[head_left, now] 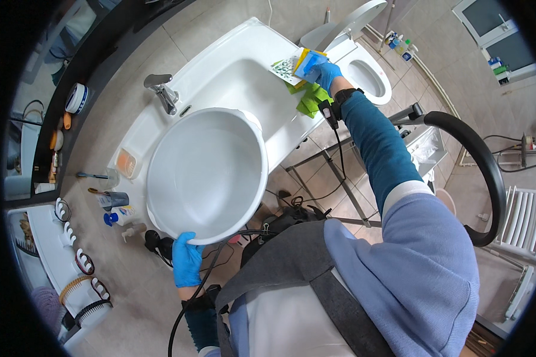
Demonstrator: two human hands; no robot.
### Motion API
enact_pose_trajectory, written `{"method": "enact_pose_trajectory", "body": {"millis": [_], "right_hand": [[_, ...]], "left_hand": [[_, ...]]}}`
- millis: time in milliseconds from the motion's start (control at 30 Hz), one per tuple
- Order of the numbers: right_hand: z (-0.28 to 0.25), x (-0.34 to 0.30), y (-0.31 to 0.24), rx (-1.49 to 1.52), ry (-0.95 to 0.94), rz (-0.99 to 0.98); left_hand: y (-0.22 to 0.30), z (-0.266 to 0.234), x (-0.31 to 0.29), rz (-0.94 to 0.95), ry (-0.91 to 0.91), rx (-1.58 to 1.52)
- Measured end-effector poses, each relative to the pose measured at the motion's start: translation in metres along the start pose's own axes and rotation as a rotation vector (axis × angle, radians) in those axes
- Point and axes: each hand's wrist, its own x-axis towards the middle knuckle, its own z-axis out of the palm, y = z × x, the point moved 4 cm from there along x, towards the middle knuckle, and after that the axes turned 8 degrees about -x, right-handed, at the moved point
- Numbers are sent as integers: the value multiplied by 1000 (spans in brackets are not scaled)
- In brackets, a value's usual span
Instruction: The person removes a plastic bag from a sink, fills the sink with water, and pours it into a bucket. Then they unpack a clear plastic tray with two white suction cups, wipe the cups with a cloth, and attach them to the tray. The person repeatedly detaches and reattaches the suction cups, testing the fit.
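The white basin (207,172) over the sink's (244,77) near left end looks light, stiff and slick, best held at 2 points of its rim (264,169), which the left hand (187,262) clamps nearest, while the right hand (326,74) touches a blue cloth (310,62) far right, its grip unclear.

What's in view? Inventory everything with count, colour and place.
Sink: 1, white, centre
Basin: 1, white, over sink's left end
Faucet: 1, silver, sink's back edge
Cloths: several, blue, yellow and green, sink's right end
Toilet: 1, white, right of sink
Toiletries: several, mixed colours, left of basin
Bottles: several, mixed colours, beyond toilet
Hooks: several, white, lower left
Curved tube: 1, black, right side
Radiator: 1, white, far right
Left hand: 1, blue-gloved, on basin's rim
Right hand: 1, blue-gloved, at the cloths
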Motion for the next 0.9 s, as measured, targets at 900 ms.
{"method": "enact_pose_trajectory", "body": {"millis": [900], "right_hand": [[-53,-110,1,-311,-34,91]], "left_hand": [[4,6,-9,65,55,45]]}}
